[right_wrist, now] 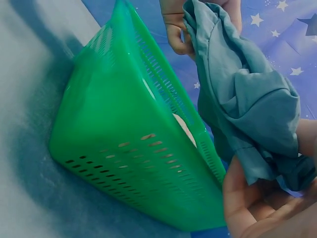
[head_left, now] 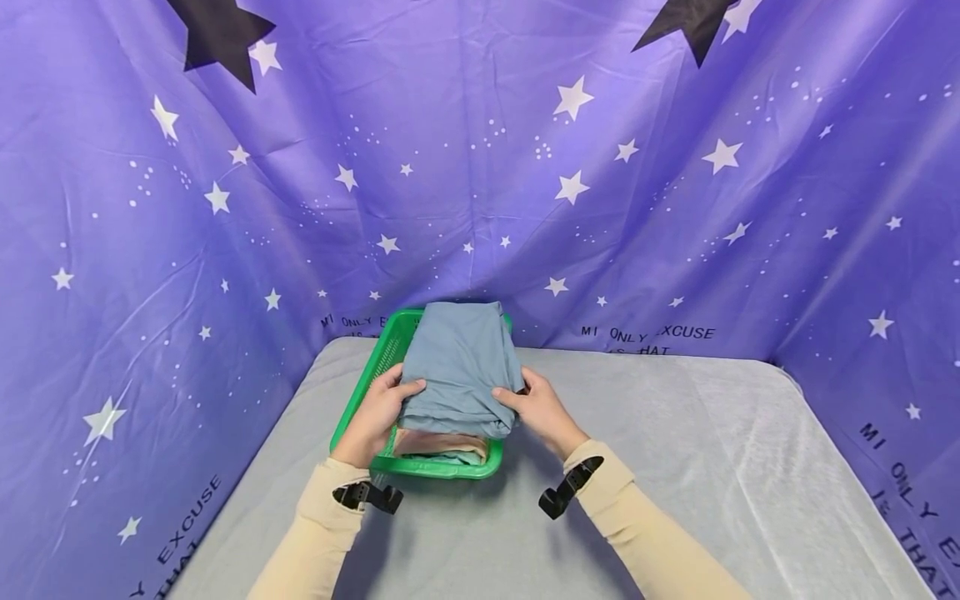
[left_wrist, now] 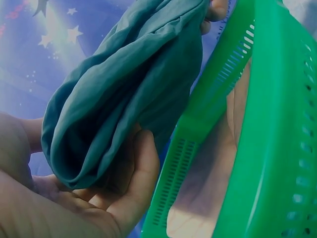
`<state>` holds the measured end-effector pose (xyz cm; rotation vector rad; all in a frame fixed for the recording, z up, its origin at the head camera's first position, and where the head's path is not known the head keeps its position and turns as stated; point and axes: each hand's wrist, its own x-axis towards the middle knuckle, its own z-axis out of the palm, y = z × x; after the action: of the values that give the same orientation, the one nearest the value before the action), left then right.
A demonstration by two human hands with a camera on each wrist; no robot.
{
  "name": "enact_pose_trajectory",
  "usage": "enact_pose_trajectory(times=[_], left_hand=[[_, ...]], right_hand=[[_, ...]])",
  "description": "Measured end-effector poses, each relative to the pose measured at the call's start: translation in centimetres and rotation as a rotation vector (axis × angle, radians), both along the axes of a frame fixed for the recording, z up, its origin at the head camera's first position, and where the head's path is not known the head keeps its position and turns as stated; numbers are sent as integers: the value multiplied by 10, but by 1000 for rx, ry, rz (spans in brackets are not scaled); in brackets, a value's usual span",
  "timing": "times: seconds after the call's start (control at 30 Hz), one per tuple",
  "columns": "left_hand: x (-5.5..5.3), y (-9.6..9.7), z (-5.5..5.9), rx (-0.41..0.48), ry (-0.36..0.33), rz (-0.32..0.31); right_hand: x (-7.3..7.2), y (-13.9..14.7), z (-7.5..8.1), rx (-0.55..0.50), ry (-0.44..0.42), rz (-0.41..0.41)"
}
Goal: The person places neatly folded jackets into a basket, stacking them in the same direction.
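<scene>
A folded blue-grey cloth garment (head_left: 459,358) is held between both hands above a green plastic basket (head_left: 343,421). My left hand (head_left: 377,410) grips its left edge, thumb on top and fingers beneath; the left wrist view shows the fingers curled under the cloth (left_wrist: 124,94). On the opposite edge, my right hand (head_left: 546,410) pinches the fabric the same way, and the right wrist view shows its fingers under a loose fold. Below the garment, a folded peach cloth (head_left: 442,443) and a teal cloth (head_left: 457,457) lie inside the basket.
The basket stands on a grey cloth-covered table (head_left: 675,467), left of its middle and near the back edge. A purple curtain with stars (head_left: 480,167) surrounds the table at the back and sides. A black strap with a camera (head_left: 367,495) sits on each wrist.
</scene>
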<state>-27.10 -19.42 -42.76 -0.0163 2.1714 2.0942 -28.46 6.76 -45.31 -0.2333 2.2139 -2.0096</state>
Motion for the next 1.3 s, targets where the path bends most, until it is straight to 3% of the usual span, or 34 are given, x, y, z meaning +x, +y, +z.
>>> enact_pose_trajectory(times=[0.53, 0.97, 1.3], left_hand=[[-10, -10, 4, 11, -85, -7], [-25, -14, -1, -15, -156, -3], [-26, -17, 1, -88, -182, -30]], right_hand=[[-7, -10, 8, 45, -79, 8], [-14, -13, 9, 116, -136, 50], [-13, -13, 9, 125, -132, 71]])
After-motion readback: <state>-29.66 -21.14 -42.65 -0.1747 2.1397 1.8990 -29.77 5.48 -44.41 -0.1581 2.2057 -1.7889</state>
